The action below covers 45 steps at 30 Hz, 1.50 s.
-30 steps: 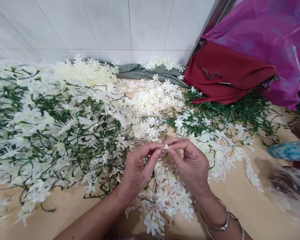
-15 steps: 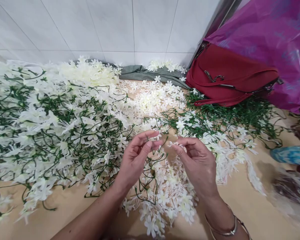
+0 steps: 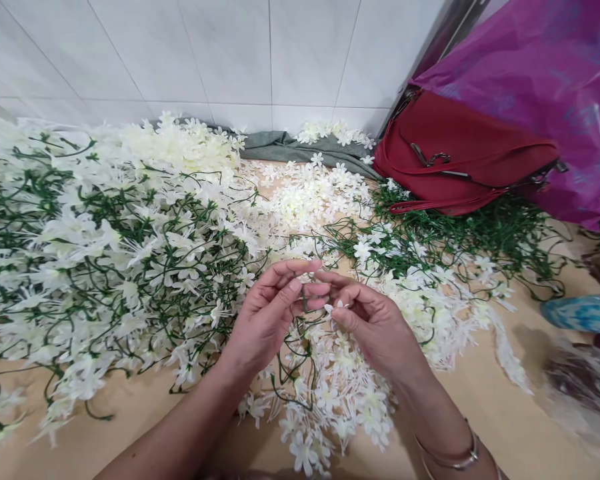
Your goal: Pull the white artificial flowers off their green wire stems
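Head view: tan desk (image 3: pixel 485 417) extends below red handbag (image 3: pixel 473 157)
Left hand (image 3: pixel 263 313): pinching thin green stem (image 3: pixel 304 299), axis up-frame
Right hand (image 3: pixel 377 323): pinching small white flower (image 3: pixel 337 307), petals leftward

1 L hand (image 3: pixel 260 317) w/ 1 green stem (image 3: pixel 304 298), 1 R hand (image 3: pixel 377 327) w/ 1 white flower piece (image 3: pixel 331 309). White flowers (image 3: pixel 303 452) & other stems (image 3: pixel 475 230): dozens ea., too tangled for exact qty. Also 1 red handbag (image 3: pixel 473 150), 1 purple plastic bag (image 3: pixel 545 73), 1 grey cloth (image 3: pixel 275 147), 1 clear plastic bag (image 3: pixel 585 400), 1 blue-white item (image 3: pixel 583 312) & 1+ bracelet (image 3: pixel 467 460), R wrist.
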### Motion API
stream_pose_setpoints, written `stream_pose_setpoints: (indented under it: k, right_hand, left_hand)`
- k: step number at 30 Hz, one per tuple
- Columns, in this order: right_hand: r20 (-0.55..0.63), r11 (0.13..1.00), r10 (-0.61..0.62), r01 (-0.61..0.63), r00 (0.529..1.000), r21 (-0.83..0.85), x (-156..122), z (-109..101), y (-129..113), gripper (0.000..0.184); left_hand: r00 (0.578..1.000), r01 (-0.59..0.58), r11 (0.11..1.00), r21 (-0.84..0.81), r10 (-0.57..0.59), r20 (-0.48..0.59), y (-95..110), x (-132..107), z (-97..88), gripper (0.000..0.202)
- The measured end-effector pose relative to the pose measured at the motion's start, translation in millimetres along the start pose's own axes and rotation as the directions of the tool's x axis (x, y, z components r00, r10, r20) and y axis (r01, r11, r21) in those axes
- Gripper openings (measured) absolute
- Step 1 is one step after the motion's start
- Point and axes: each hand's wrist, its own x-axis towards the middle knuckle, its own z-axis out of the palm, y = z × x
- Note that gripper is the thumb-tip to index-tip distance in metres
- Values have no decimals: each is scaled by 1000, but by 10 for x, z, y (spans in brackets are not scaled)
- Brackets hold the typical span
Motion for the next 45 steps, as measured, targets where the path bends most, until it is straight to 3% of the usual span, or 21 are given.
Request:
stream_pose_setpoints:
  k: [4, 9, 11, 13, 15, 16, 18, 23, 28, 31, 34, 38, 41, 45]
  right_hand:
    - [-121, 1000, 14, -11, 993, 29, -13, 6, 18, 22]
    - [-240, 1000, 19, -14, 971, 20, -22, -53, 34, 17]
    - [-268, 1000, 0, 0, 963, -3, -24, -61, 18, 17]
    - [-293, 999, -40, 31, 955, -35, -31, -46, -8, 15]
    - [-288, 997, -71, 60, 955, -49, -46, -7, -33, 13]
    - [-271, 997, -72, 62, 960, -43, -57, 17, -42, 12]
    - [-228, 999, -47, 47, 973, -5, -80, 64, -48, 13]
    - [-114, 996, 28, -18, 993, 84, -102, 102, -26, 22]
    - [-84, 995, 43, -35, 996, 98, -95, 92, -70, 21]
    - [-34, 997, 39, -37, 999, 68, -106, 94, -150, 13]
    - [-32, 999, -27, 27, 999, 29, -112, 38, -197, 9]
    - [-179, 992, -122, 126, 976, 6, -99, -122, -117, 9]
    - [-226, 997, -15, 33, 974, 73, -89, -183, -29, 9]
    - [-211, 977, 145, -106, 967, 186, -59, -110, -34, 19]
  left_hand:
    - [1000, -29, 985, 171, 28, 3, -21, -15, 4, 22]
    - [987, -113, 886, 450, 151, -49, -42, -62, 31, 26]
    - [968, -187, 775, 604, 252, -23, -24, -85, 45, 28]
    - [918, -281, 594, 753, 394, 32, 5, -106, 68, 29]
    - [867, -371, 462, 806, 482, 123, 28, -121, 101, 27]
    - [856, -408, 442, 799, 489, 167, 33, -126, 119, 27]
    - [867, -441, 485, 755, 448, 218, 29, -130, 150, 27]
    - [910, -405, 623, 669, 343, 232, 3, -106, 150, 30]
    - [893, -446, 597, 666, 350, 284, -19, -69, 84, 31]
    - [890, -429, 581, 692, 403, 213, -47, -61, 38, 26]
    - [931, -306, 670, 676, 358, 67, -55, -54, 2, 22]
    - [988, -93, 865, 493, 143, -64, -35, -47, 17, 22]
    - [997, 23, 924, 381, 5, -72, -21, -48, 62, 20]
    - [993, 110, 955, 275, -92, -79, -27, -45, 107, 18]
